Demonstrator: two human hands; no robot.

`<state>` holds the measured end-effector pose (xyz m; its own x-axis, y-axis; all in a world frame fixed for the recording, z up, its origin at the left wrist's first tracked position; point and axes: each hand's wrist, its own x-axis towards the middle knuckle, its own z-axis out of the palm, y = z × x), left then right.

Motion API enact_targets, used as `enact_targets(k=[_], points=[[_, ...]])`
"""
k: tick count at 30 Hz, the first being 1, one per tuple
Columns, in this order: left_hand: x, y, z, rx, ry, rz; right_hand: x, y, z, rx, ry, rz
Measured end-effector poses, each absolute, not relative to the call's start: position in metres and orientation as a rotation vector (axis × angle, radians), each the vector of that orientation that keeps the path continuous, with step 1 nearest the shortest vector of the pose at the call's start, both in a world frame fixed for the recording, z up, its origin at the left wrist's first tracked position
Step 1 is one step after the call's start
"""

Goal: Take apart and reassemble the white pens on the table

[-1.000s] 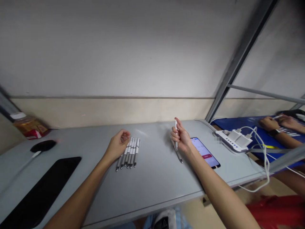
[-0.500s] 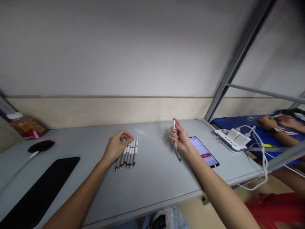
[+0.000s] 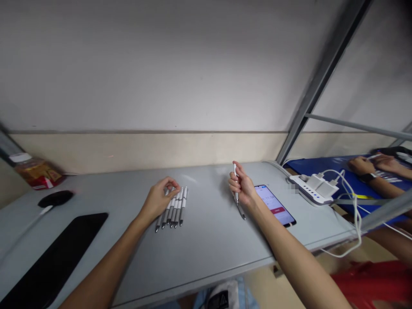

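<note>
Several white-and-grey pens (image 3: 175, 210) lie side by side on the grey table. Over their far ends is my left hand (image 3: 162, 195), thumb and fingertips pinched together; whether anything small is between them I cannot make out. My right hand (image 3: 241, 186) is wrapped round a white pen (image 3: 236, 195), held upright with its tip down and the thumb at its top end. Just below that hand, one more pen (image 3: 242, 213) lies on the table, partly hidden.
Right of my right hand lies a lit phone (image 3: 275, 206), then a power strip (image 3: 312, 189) with chargers and white cables. On the left are a black pad (image 3: 58, 257), a black round device (image 3: 55, 198) and a bottle (image 3: 35, 171). Another person's hands (image 3: 362, 165) rest on a blue surface.
Both hands stay almost where they were, the left still pinched by the pens and the right still round its pen. The digits on the phone screen differ.
</note>
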<state>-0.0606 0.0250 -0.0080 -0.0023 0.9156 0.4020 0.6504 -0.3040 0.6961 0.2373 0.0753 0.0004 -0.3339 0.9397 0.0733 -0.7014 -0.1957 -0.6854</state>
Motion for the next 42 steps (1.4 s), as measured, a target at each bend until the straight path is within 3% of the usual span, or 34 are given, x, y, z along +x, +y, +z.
enact_targets(k=[42], points=[[-0.0517,0.0200,-0.0072,2.154,1.702,1.171,0.2389,0.0752,0.0042,-0.467,-0.804,1.668]])
